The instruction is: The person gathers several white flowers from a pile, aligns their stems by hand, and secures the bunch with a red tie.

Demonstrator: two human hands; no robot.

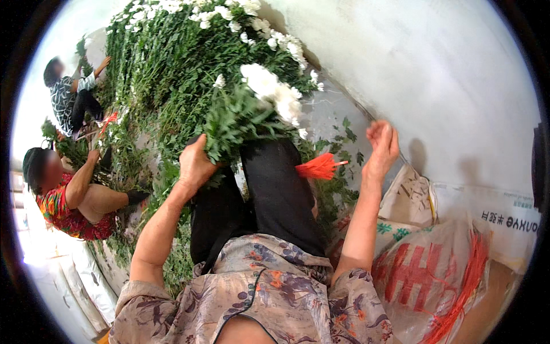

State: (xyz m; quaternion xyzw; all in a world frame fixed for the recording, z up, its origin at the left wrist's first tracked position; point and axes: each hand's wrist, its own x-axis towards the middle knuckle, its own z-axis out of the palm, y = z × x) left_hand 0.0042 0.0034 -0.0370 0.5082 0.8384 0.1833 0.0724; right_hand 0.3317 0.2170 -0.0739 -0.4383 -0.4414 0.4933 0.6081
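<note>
My left hand (196, 164) is closed round the stems of a bunch of white chrysanthemums (264, 94). The bunch lies across my knees, its leaves spread to the left and its white blooms pointing up and right. Out to the right my right hand (382, 150) is raised near the wall, with its fingers curled in. Whether something thin is between those fingers I cannot make out. Beside my right thigh a bundle of red ties (318, 167) sticks out sideways, below and left of my right hand.
A large heap of cut chrysanthemums (166, 69) fills the far floor. Two people work at the left, one in a patterned top (62, 103), one in a colourful shirt (71, 198). A clear plastic bag (424, 275) with red ties (472, 275) stands at my right by the wall (424, 69).
</note>
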